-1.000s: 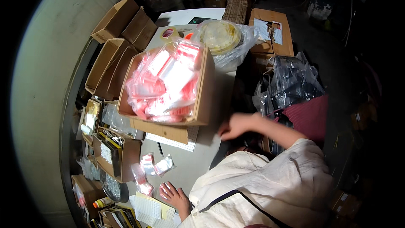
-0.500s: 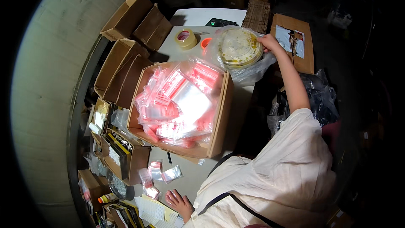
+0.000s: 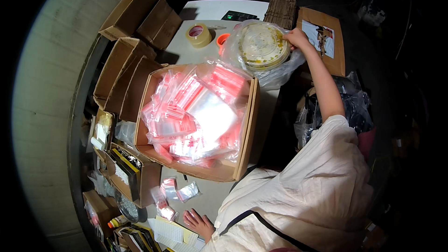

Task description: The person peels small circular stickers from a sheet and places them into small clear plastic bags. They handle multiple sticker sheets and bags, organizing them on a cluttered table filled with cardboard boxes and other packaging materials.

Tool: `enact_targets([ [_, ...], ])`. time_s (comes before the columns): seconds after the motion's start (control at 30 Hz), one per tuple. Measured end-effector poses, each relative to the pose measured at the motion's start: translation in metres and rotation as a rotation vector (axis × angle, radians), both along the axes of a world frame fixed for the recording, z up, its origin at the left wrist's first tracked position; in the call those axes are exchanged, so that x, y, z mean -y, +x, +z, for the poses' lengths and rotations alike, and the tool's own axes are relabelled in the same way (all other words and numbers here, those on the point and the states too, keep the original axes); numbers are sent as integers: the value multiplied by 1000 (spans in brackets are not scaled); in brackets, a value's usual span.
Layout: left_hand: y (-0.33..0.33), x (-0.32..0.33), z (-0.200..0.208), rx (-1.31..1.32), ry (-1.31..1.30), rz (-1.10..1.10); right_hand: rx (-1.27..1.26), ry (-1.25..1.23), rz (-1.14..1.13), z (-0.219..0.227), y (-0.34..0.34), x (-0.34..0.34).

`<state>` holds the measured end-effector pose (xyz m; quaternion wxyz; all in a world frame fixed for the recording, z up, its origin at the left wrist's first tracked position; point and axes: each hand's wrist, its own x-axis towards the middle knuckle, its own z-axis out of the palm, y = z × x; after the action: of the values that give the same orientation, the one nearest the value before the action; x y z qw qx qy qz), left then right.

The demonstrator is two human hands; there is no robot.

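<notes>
At the far right of the table my right hand point(image 3: 296, 40) is closed on the rim of a round lidded food container point(image 3: 264, 44). The lid is clear, with yellow-green smears beneath it. A thin clear plastic bag point(image 3: 275, 78) lies crumpled around and under the container. Down at the near edge, my left hand point(image 3: 199, 224) rests flat with its fingers spread, holding nothing. Close to it are small clear plastic packets point(image 3: 169, 189) with red marks and some yellowish printed sheets point(image 3: 175, 233). Between the hands stands an open cardboard box point(image 3: 249, 130) full of red-striped clear zip bags point(image 3: 205, 107).
Behind the box lie a roll of clear tape point(image 3: 198, 36), an orange tape ring point(image 3: 222, 40) and a dark flat device point(image 3: 239, 16). Open cardboard boxes point(image 3: 133, 11) line the left side. Past the right edge sit a brown cardboard sheet point(image 3: 338, 23) and dark plastic bags point(image 3: 352, 102).
The whole view has shifted slightly, with the far items sitting a little higher. My right hand keeps its grip on the container, and my left hand stays spread in place.
</notes>
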<state>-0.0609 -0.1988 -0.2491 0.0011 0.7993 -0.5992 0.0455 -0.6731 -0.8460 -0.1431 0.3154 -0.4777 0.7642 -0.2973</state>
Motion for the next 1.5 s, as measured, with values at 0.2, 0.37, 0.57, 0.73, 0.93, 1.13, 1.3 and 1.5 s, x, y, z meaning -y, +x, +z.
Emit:
enact_targets([
  [0.2,0,3,2,-1,-31,-28,163,2,5,-6,-8,-2],
  [0.37,-1,1,1,3,-25,-2,160,25,-14,-3,-3,-2],
  [0.57,-4,3,3,-11,-13,24,114,3,-25,-3,-1,-5],
  [0.73,-1,1,-1,12,-21,12,89,13,-21,-7,-3,-4],
  [0.93,4,-2,-6,40,-19,-3,42,18,-45,-16,-5,0],
  [1.13,2,-2,-3,16,8,26,84,-28,-57,-30,-10,-3],
  [1.3,5,-3,-10,47,-18,1,343,-274,-188,-52,-14,-12],
  [1.5,11,-10,-20,102,-78,-22,515,-588,-241,-25,-13,-59],
])
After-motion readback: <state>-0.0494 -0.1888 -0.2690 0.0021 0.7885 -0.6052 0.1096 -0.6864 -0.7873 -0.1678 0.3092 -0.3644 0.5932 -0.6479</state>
